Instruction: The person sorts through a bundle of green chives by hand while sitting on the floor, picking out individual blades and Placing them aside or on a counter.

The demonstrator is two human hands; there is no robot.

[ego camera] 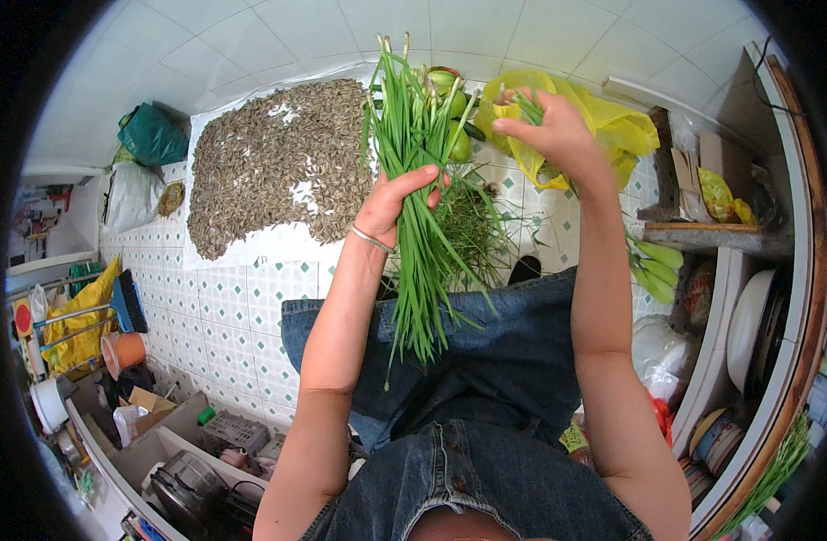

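My left hand (393,206), with a silver bangle at the wrist, grips a bunch of long green garlic chives (420,237) with pale root ends pointing away from me. Off to the right, my right hand (548,128) is raised over a yellow plastic bag (613,128), its fingers partly curled around a few short green pieces (529,108); blur hides their exact hold. Below and between the hands, a heap of loose green trimmings (471,216) lies on the tiled floor.
Striped seeds (278,155) cover a white sheet on the left. Green round vegetables (459,145) lie behind the chives. Shelves with cardboard and bags (711,237) stand right, near several pale green vegetables (656,267). A blue broom (128,301) and an orange pot (124,351) are left.
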